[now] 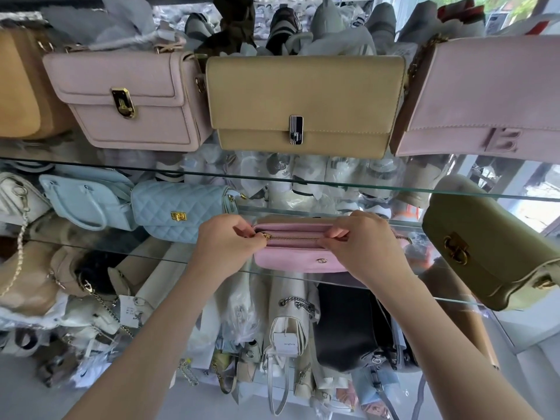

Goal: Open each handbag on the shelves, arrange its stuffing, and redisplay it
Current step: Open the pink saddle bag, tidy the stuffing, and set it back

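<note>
On the glass shelf (454,298) at the view's centre lies a pink handbag (303,259), its gold zip (291,237) closed along the top, so its contents are hidden. The left hand (224,241) pinches the zip pull at the bag's 9 o'clock end; the right hand (366,241) pinches the top edge at 3 o'clock. Below, at 6 o'clock, a white hang tag (285,344) bears print too small to read

Two pink handbags (130,98) (485,95), one pink purse (291,259), two blue handbags (88,198) (181,207), two hands (227,241) (367,241)
</note>
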